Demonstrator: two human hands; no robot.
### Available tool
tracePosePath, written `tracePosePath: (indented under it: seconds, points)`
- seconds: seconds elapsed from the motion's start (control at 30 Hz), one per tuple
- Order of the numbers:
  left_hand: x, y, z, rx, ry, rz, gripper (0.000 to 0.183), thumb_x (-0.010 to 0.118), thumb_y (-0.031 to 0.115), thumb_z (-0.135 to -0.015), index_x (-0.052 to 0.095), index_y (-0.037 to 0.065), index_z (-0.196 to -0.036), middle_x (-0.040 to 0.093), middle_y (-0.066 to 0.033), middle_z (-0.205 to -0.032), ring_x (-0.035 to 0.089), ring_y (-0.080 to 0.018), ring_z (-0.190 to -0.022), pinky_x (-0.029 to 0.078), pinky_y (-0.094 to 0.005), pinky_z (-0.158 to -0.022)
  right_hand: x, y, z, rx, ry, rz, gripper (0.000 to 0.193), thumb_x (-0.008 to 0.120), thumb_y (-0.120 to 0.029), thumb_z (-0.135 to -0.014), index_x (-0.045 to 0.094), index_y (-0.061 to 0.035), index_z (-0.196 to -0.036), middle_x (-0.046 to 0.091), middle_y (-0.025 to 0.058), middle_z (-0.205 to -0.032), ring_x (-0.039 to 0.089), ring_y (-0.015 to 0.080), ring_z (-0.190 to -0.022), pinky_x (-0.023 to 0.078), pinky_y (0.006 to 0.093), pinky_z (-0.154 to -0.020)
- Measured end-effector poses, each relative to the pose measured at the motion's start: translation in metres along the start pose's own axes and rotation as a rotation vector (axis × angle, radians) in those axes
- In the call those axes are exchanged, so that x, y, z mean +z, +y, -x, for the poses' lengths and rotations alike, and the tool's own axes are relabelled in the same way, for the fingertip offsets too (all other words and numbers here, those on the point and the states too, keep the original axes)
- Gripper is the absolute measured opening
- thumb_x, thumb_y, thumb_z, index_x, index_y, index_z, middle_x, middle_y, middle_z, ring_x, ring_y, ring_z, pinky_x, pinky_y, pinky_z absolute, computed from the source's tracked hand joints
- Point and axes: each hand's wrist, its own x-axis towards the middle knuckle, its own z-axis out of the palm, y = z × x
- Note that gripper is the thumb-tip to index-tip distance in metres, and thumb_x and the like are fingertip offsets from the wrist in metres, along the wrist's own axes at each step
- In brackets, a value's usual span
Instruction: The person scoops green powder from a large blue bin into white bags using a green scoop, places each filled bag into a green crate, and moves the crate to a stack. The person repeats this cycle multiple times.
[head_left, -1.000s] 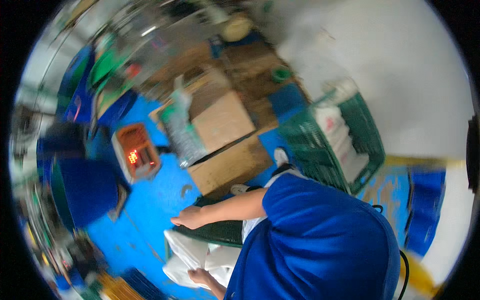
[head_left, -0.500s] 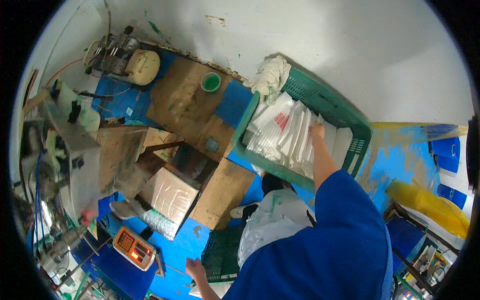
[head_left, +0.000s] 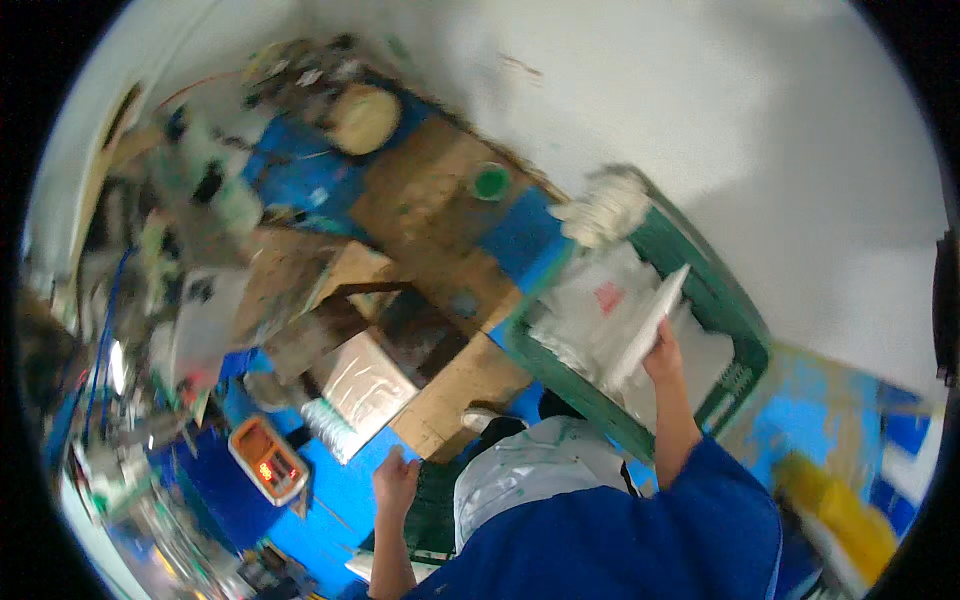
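Note:
My right hand is closed on a thin white packet of plastic bags, which stands tilted above the green basket. Under it in the basket lie more white plastic bags, one stack with a red print. My left hand hangs low to the left of my apron, its fingers curled together, with nothing seen in them. Next to it a second dark green basket is partly hidden by my body.
A cream cloth drapes over the basket's back corner. To the left are a plastic-covered block, cardboard, an orange-framed digital display and blurred machinery. A cup of green liquid stands farther back. Yellow plastic lies at right.
My right hand has lifted the white packet out from among the bags in the basket. My left hand has risen. The whole view has shifted and blurred.

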Motion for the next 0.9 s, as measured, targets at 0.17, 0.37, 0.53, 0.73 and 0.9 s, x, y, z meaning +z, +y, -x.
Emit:
tracePosePath:
  seconds: [0.17,0.37,0.53,0.73,0.9]
  points:
    - [0.001,0.033,-0.025,-0.177,-0.007,1.066,0.024,0.061,0.020,-0.084,0.055,0.001,-0.097,0.056,-0.0065,-0.081,0.057,-0.0168,-0.072,0.049,-0.0282,-0.065,0.178,0.107,0.036,0.539,-0.476,0.185,0.039,0.051,-0.035,-0.089,0.050,-0.0056,-0.116,0.057,0.0102,-0.106,0.056,0.0230,-0.096,0.045,0.0393,-0.088]
    - [-0.029,-0.020,-0.048,-0.593,-0.007,1.868,0.046,0.041,0.045,-0.091,0.051,0.009,-0.117,0.059,-0.0114,-0.108,0.056,-0.0273,-0.096,0.047,-0.0439,-0.084,0.303,0.315,0.105,0.509,-0.524,1.253,0.042,0.047,-0.039,-0.091,0.058,0.0007,-0.099,0.062,0.0170,-0.091,0.059,0.0308,-0.085,0.045,0.0402,-0.073]
    - [-0.084,-0.075,-0.082,-0.632,0.480,1.728,0.043,0.052,0.039,-0.089,0.056,0.000,-0.107,0.061,-0.0125,-0.094,0.058,-0.0229,-0.082,0.049,-0.0361,-0.074,0.381,0.383,0.115,-0.005,-0.690,1.459,0.048,0.044,-0.042,-0.091,0.056,0.0032,-0.082,0.057,0.0283,-0.080,0.056,0.0426,-0.078,0.042,0.0446,-0.070]
    - [-0.150,-0.158,-0.191,-0.240,0.981,0.803,0.036,0.053,0.029,-0.090,0.052,-0.002,-0.072,0.051,-0.0065,-0.064,0.041,-0.0142,-0.059,0.038,-0.0321,-0.056,0.481,0.428,0.022,-0.447,-0.443,1.728,0.050,0.039,-0.042,-0.092,0.062,0.0019,-0.084,0.061,0.0249,-0.083,0.059,0.0418,-0.081,0.045,0.0482,-0.070]
    - [-0.124,-0.188,-0.228,-0.143,0.889,1.211,0.037,0.060,0.033,-0.086,0.056,-0.001,-0.071,0.053,-0.0084,-0.060,0.047,-0.0174,-0.058,0.040,-0.0343,-0.057,0.465,0.440,-0.020,-0.341,-0.225,1.880,0.048,0.041,-0.042,-0.090,0.064,0.0000,-0.091,0.063,0.0222,-0.089,0.059,0.0400,-0.085,0.046,0.0468,-0.072]
